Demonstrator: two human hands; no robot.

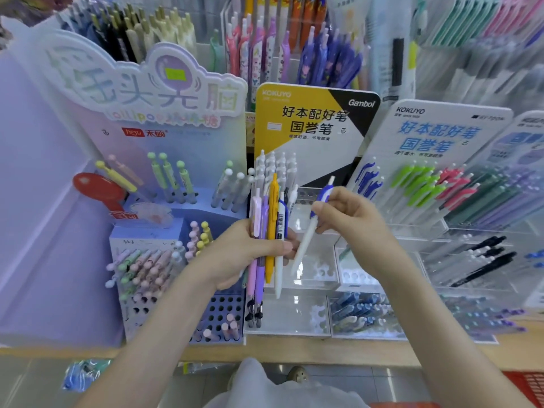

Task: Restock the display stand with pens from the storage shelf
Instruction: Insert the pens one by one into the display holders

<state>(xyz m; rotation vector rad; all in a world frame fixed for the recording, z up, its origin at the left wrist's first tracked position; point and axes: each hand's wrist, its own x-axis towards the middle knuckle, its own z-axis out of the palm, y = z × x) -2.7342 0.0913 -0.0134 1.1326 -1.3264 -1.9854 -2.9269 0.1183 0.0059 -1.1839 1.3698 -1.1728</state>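
I see my left hand (pixel 247 254) curled round a bundle of pens (pixel 273 207), upright over the clear display stand's (pixel 294 318) left edge | my right hand (pixel 350 213) pinching one white-and-blue pen (pixel 306 240), tilted, above the stand's middle.

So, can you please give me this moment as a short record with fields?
left hand: grips a bundle of pens, upright
right hand: pinches one white pen with blue clip, tilted
stand ahead: yellow and black display stand, clear tray with empty holes
stage: pen not yet in the stand
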